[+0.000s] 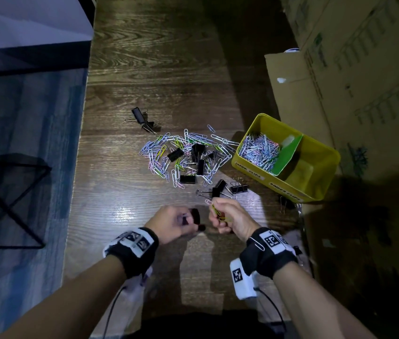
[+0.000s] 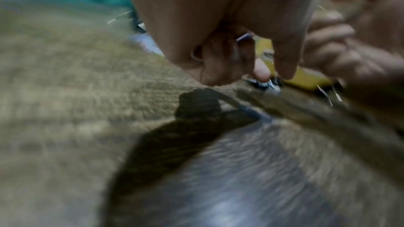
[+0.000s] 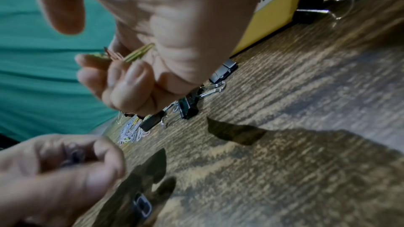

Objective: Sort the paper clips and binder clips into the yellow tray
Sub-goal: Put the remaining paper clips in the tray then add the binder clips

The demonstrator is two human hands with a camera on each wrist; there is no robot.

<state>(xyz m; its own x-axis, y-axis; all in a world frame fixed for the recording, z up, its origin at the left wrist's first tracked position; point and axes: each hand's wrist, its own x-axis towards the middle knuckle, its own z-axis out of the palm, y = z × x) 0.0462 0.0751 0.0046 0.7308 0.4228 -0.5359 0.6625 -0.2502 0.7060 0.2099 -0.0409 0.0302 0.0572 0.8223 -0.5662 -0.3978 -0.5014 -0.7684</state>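
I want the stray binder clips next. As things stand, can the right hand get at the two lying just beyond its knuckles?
Probably yes for reach: the two binder clips lie on open table just beyond the right hand, nothing between. But its fingers already pinch paper clips, so it should drop those first.

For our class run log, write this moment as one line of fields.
right hand: pinches yellow paper clips | left hand: curled, contents blurred | yellow tray: paper clips one side, other empty
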